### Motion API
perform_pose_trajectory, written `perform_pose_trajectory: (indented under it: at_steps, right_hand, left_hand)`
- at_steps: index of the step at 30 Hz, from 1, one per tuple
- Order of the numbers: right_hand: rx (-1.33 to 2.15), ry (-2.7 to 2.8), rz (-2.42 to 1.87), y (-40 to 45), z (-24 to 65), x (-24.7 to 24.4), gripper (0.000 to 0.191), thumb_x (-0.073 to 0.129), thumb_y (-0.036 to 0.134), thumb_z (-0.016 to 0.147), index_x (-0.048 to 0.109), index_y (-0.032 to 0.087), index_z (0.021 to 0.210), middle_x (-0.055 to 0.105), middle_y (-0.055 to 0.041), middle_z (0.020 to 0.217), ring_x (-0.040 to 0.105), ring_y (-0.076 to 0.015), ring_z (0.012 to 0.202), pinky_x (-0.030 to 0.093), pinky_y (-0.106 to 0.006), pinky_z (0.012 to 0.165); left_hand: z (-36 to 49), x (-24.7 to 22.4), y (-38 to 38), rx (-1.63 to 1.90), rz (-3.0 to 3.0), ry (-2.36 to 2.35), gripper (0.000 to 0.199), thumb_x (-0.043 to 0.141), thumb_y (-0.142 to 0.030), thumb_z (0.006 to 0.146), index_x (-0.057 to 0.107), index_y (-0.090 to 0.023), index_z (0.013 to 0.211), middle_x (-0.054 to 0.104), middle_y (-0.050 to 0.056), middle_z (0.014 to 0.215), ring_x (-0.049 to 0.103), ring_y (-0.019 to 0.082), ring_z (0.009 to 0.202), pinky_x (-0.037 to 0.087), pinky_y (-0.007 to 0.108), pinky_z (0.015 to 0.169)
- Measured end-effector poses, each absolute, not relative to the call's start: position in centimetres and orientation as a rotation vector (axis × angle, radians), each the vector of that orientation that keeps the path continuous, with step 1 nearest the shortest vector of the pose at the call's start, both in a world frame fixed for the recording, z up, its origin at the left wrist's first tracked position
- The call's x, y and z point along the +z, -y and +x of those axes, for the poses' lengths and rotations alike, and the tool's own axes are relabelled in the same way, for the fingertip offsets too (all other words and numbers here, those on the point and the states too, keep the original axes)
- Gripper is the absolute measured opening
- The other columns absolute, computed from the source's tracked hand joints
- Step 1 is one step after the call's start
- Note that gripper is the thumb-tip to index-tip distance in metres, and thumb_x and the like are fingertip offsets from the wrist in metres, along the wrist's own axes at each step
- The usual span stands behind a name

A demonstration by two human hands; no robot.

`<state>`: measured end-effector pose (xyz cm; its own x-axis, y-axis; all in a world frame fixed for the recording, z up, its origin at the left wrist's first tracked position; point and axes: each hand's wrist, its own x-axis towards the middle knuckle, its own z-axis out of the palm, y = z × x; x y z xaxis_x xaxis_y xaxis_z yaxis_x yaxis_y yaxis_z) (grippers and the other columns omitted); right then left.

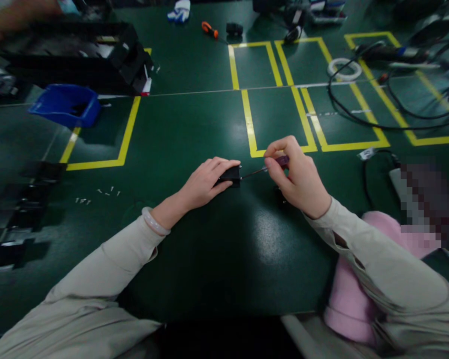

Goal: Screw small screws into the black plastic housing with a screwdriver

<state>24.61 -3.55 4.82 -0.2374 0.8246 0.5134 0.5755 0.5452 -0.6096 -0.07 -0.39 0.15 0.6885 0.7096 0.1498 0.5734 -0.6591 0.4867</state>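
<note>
Small black rectangular block lies on the dark green tabletop in front of you, its right end facing the tip of a thin metal screwdriver with a dark purple handle. Screwdriving at that end appears to be the step in hand; next calls for a steady block and a shaft kept in line. Your left hand arches palm down, thumb and fingers closed around the block. Your right hand curls inward, thumb and forefinger pinching the handle.
</note>
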Motion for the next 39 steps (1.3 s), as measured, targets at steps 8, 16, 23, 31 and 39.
perform_pose_trajectory:
  at_steps: [8, 16, 23, 31, 39]
  right_hand:
    - [0.372, 1.950, -1.160, 3.53, 24.64, 4.85, 0.013, 0.054, 0.032, 0.095, 0.053, 0.022, 0.086, 0.060, 0.0022, 0.070, 0.057, -0.0100, 0.057, 0.042, -0.024, 0.054]
    - [0.406, 1.935, -1.159, 3.44, 24.68, 4.84, 0.009, 0.053, 0.030, 0.094, 0.052, 0.022, 0.089, 0.060, 0.0015, 0.075, 0.058, -0.0111, 0.062, 0.045, -0.026, 0.058]
    - [0.411, 1.928, -1.124, 3.56, 24.60, 4.88, 0.006, 0.053, 0.019, 0.091, 0.052, 0.021, 0.097, 0.063, -0.0009, 0.085, 0.063, -0.0118, 0.070, 0.048, -0.026, 0.063]
    - [0.416, 1.935, -1.117, 3.50, 24.63, 4.92, 0.008, 0.053, 0.027, 0.095, 0.052, 0.021, 0.089, 0.060, 0.0018, 0.075, 0.059, -0.0101, 0.061, 0.043, -0.024, 0.056]
    - [0.417, 1.936, -1.132, 3.53, 24.60, 4.85, 0.006, 0.054, 0.026, 0.094, 0.053, 0.021, 0.096, 0.061, 0.0003, 0.081, 0.062, -0.0115, 0.066, 0.047, -0.026, 0.061]
  left_hand:
    - [-0.06, 0.12, 0.36, 0.460, 2.496, -0.996, 0.046, 0.048, -0.034, 0.102, 0.043, -0.022, 0.145, 0.056, 0.012, 0.136, 0.052, 0.028, 0.121, 0.043, 0.045, 0.105]
    - [-0.14, 0.03, 0.38, 0.470, 2.503, -0.990, 0.046, 0.047, -0.035, 0.102, 0.043, -0.021, 0.145, 0.056, 0.012, 0.135, 0.052, 0.027, 0.121, 0.043, 0.044, 0.105]
    - [-0.16, -0.01, 0.35, 0.473, 2.504, -0.985, 0.045, 0.047, -0.036, 0.102, 0.043, -0.021, 0.145, 0.056, 0.011, 0.136, 0.052, 0.027, 0.120, 0.043, 0.044, 0.105]
    - [-0.13, -0.08, 0.31, 0.485, 2.515, -0.982, 0.045, 0.048, -0.035, 0.102, 0.044, -0.019, 0.144, 0.056, 0.012, 0.134, 0.053, 0.027, 0.119, 0.043, 0.044, 0.104]
    - [-0.14, 0.00, 0.32, 0.483, 2.514, -0.980, 0.045, 0.048, -0.035, 0.102, 0.043, -0.021, 0.145, 0.056, 0.011, 0.134, 0.053, 0.027, 0.119, 0.043, 0.044, 0.104]
